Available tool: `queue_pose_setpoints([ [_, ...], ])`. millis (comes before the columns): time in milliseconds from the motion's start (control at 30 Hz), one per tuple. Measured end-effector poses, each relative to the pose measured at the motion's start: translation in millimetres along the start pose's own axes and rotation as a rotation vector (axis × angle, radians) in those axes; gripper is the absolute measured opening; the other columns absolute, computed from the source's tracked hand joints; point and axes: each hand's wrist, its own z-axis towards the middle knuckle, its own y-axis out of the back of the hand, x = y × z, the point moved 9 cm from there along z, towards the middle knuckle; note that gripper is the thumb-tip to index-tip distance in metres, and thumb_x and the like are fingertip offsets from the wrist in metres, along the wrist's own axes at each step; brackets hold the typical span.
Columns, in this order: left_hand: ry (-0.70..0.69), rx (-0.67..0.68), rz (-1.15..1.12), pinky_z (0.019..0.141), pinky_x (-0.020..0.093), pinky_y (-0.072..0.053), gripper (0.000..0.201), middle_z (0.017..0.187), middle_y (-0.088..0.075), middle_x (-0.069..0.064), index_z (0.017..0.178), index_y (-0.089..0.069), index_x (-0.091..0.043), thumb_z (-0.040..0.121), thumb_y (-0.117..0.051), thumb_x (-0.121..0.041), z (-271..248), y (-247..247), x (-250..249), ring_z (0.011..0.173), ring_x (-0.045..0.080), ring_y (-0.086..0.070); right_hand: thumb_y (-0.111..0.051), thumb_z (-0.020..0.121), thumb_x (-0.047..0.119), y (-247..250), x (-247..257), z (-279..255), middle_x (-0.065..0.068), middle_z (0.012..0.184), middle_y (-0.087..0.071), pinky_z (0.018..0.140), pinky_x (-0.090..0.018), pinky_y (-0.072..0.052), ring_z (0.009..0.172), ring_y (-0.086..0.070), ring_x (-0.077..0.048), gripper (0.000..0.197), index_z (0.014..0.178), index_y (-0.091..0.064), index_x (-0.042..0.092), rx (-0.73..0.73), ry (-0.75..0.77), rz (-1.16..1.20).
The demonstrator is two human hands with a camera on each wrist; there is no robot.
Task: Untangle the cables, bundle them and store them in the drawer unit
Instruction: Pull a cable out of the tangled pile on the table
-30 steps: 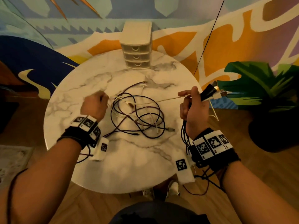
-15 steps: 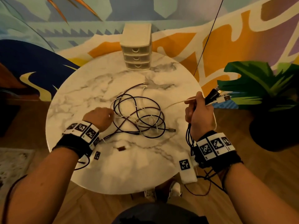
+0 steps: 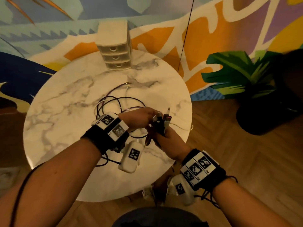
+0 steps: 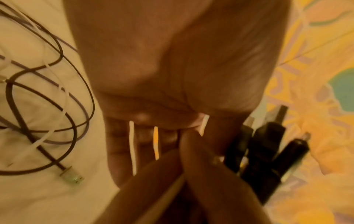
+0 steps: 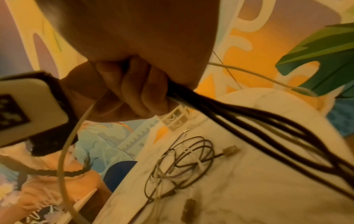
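My right hand grips a bundle of cable ends, black and white plugs sticking up above the fist. In the right wrist view its fingers curl round dark cables that hang down over the table edge. My left hand has crossed over and meets the right hand at the plugs; thin white cable strands run across its curled fingers. A loose tangle of dark and white cables lies mid-table. The white three-drawer unit stands at the far edge, drawers closed.
The round marble table stands against a painted wall. A dark potted plant is on the wooden floor to the right. A thin black line hangs by the wall. A small brown piece lies near the tangle.
My left hand left the tangle and swung right to meet the right hand. The right hand moved in over the table's front right with the plug bundle.
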Motion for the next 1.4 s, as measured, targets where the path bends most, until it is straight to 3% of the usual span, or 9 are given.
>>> queue_pose_setpoints([
  [100,-0.057,-0.002,0.108,0.081,0.036,-0.050,0.012,0.091,-0.066,0.014,0.090,-0.064,-0.007,0.087,-0.053,-0.006,11,-11,-7,0.087,0.023,-0.060,-0.045,0.099,0.026,5,-18,-4,0.012,0.045,-0.049,0.050,-0.014,-0.032,0.042,-0.042,-0.001,0.032,0.074,-0.059,0.012,-0.009,-0.020,0.085],
  [233,-0.131,-0.123,-0.255,0.063,0.028,-0.047,0.013,0.071,-0.060,0.008,0.081,-0.057,-0.008,0.092,-0.051,-0.004,13,-4,-20,0.062,0.015,-0.057,-0.045,0.094,0.044,38,-60,-4,0.006,0.046,-0.031,0.039,-0.022,-0.020,0.038,-0.023,-0.008,0.063,0.102,-0.053,-0.018,-0.214,-0.109,0.515],
  [367,-0.105,0.010,0.056,0.059,0.026,-0.045,0.011,0.064,-0.058,0.004,0.081,-0.060,-0.009,0.090,-0.056,-0.007,7,-22,-6,0.057,0.015,-0.054,-0.034,0.098,0.044,86,-82,-1,0.004,0.050,-0.035,0.037,-0.017,-0.013,0.036,-0.021,-0.005,0.051,0.108,-0.065,0.006,-0.339,-0.186,0.975],
  [533,0.051,0.145,0.918,0.066,0.027,-0.037,0.014,0.079,-0.051,-0.003,0.086,-0.060,-0.013,0.089,-0.050,-0.023,1,-42,52,0.075,0.016,-0.049,-0.039,0.098,0.040,145,-89,12,0.006,0.043,-0.030,0.034,-0.014,-0.015,0.032,-0.021,-0.006,0.040,0.078,-0.058,0.012,-0.526,-0.289,0.855],
  [767,0.236,0.188,0.954,0.071,0.030,-0.043,0.010,0.083,-0.052,0.001,0.079,-0.054,-0.017,0.087,-0.051,-0.024,2,-38,100,0.080,0.023,-0.051,-0.037,0.100,0.034,170,-74,23,0.007,0.041,-0.029,0.035,-0.014,-0.019,0.032,-0.024,-0.008,0.037,0.080,-0.060,0.013,-0.595,-0.177,0.682],
  [967,0.323,0.240,1.043,0.079,0.031,-0.049,0.025,0.105,-0.062,0.013,0.102,-0.063,-0.007,0.089,-0.047,-0.021,20,-39,118,0.097,0.031,-0.059,-0.040,0.099,0.028,165,-44,21,0.005,0.042,-0.031,0.039,-0.018,-0.017,0.036,-0.023,-0.011,0.034,0.074,-0.058,0.013,-0.570,-0.063,0.582],
  [1100,0.175,-0.061,0.652,0.082,0.029,-0.043,0.036,0.098,-0.062,0.004,0.105,-0.064,-0.007,0.099,-0.040,-0.033,45,-24,61,0.096,0.024,-0.059,-0.041,0.098,0.022,119,-28,18,0.002,0.042,-0.031,0.038,-0.021,-0.015,0.036,-0.022,-0.011,0.037,0.065,-0.053,0.013,-0.310,-0.036,0.472],
  [1233,0.100,-0.221,-0.434,0.067,0.029,-0.052,0.047,0.079,-0.065,0.009,0.087,-0.065,-0.009,0.097,-0.038,-0.046,61,-16,3,0.073,0.023,-0.060,-0.040,0.100,0.021,68,-30,11,0.001,0.045,-0.037,0.036,-0.018,-0.022,0.035,-0.028,-0.008,0.037,0.068,-0.054,0.009,-0.089,-0.075,0.345],
  [1400,-0.079,-0.363,-0.762,0.057,0.026,-0.051,0.024,0.071,-0.060,0.009,0.106,-0.058,-0.002,0.098,-0.045,-0.021,57,10,-41,0.060,0.020,-0.056,-0.040,0.099,0.017,36,-46,-1,0.004,0.046,-0.038,0.037,-0.016,-0.024,0.036,-0.030,-0.004,0.033,0.068,-0.051,0.013,0.036,-0.169,0.326],
])
